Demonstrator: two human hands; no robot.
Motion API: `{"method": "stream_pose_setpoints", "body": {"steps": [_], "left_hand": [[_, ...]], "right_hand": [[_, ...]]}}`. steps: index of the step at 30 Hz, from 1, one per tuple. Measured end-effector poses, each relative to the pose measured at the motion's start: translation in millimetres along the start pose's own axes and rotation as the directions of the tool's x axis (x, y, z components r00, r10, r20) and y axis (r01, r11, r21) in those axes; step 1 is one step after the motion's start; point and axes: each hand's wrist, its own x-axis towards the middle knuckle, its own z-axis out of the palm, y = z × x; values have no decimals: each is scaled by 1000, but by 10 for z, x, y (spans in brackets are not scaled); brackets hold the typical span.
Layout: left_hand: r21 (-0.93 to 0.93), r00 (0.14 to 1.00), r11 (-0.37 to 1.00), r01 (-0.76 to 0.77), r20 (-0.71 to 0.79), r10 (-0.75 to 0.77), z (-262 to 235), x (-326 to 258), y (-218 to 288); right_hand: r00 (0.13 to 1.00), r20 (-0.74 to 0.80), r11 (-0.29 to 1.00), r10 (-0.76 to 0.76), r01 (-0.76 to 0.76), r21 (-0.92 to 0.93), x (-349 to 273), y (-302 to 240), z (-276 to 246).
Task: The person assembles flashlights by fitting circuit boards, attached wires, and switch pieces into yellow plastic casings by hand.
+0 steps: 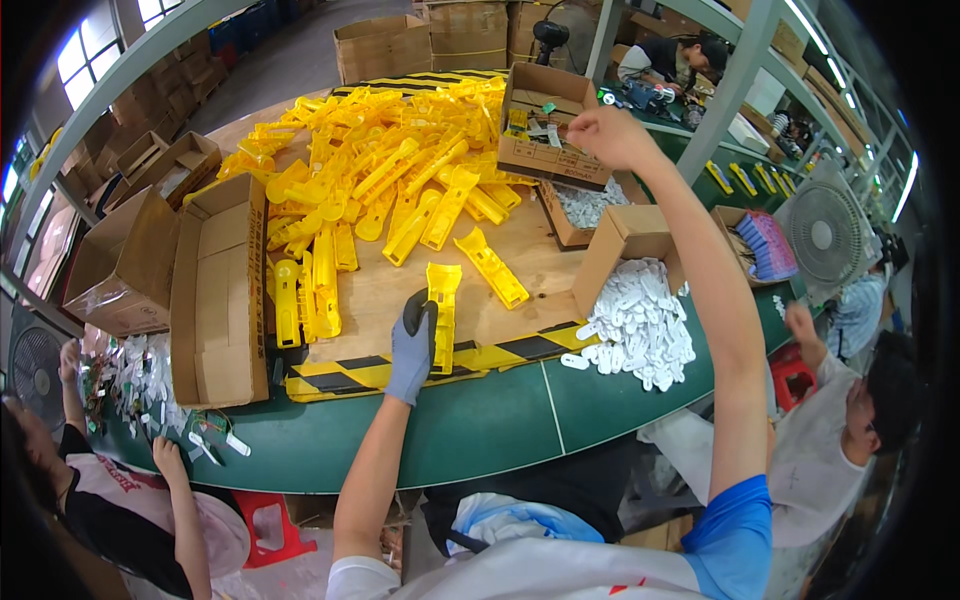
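Observation:
My left hand [412, 345], in a grey glove, grips the lower end of a long yellow plastic housing [442, 310] that lies on the wooden board [370, 295]. My right hand [605, 132], bare, is reached far out over a small open cardboard box [548, 125] of small parts; its fingers are curled at the box's near edge, and whether they hold anything cannot be made out. A big heap of the same yellow housings [380, 165] covers the back of the board. One single housing [490, 267] lies just right of the one I grip.
A tipped carton [625, 245] spills small white plastic pieces [640, 325] onto the green table [500, 420]. A long flat carton [218, 290] and an open box [120, 265] stand at left. Other people work at lower left, right and far back. A fan [825, 235] stands right.

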Motion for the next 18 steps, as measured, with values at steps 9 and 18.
{"method": "stream_pose_setpoints", "body": {"steps": [9, 18], "left_hand": [[4, 1000, 1000, -8, -23, 8, 3, -35, 122], [-460, 996, 888, 19, -70, -58, -31, -71, 294]], "right_hand": [[923, 228, 951, -308, 292, 103, -1154, -662, 403], [994, 52, 987, -95, 101, -128, -1491, -734, 1836]]}}
